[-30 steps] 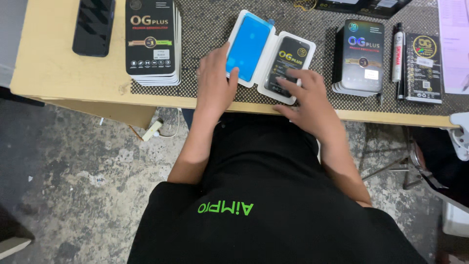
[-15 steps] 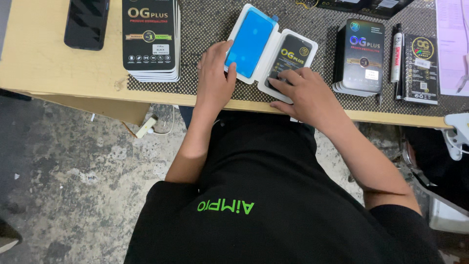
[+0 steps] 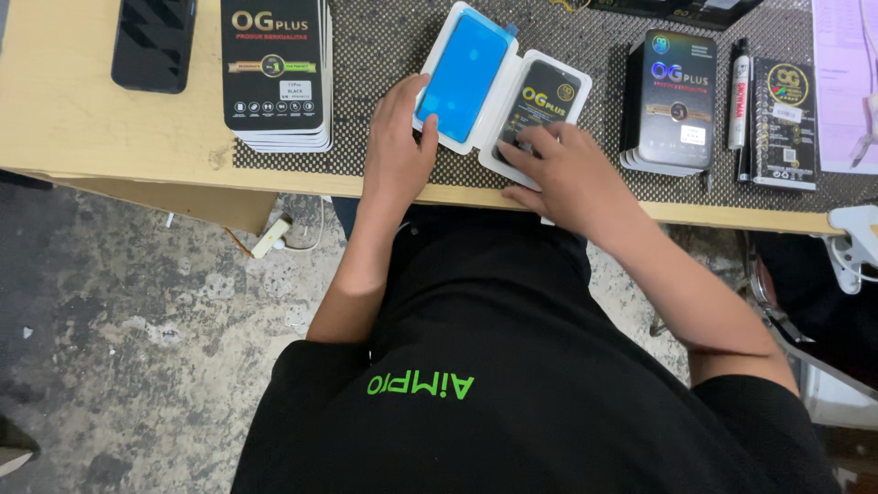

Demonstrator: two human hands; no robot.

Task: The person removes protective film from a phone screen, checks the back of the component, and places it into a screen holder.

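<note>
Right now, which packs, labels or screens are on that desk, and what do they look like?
Open white case: centre, between both hands; blue sheet in its left half, black card in its right.
Left stack: flat black packs with gold print, on the mat.
Right stack: glossy black packs, right of the case.
Slim pack: far right, black, round gold emblem.
Phone: top left, dark, screen off.

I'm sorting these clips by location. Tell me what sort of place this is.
Probably a phone-accessory shop or packing bench: stacks of black retail boxes and stand on a dotted mat, and the left hand and right hand rest on an opened white case.
</note>
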